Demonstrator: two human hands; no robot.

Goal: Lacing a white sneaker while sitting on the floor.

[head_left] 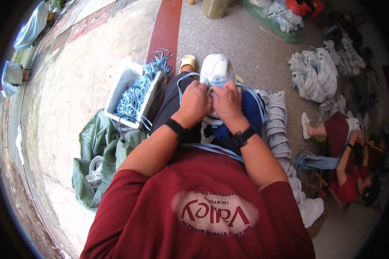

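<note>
White, round-toed shoe (216, 68); pale-blue lace (220, 81) lies across it.

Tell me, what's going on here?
A person's left hand and right hand are close together, holding pale blue lace at a white shoe. Lace loops out on both sides. More blue laces lie in a white box on the left. On the right, white shoe pieces are stacked in a row.
</note>
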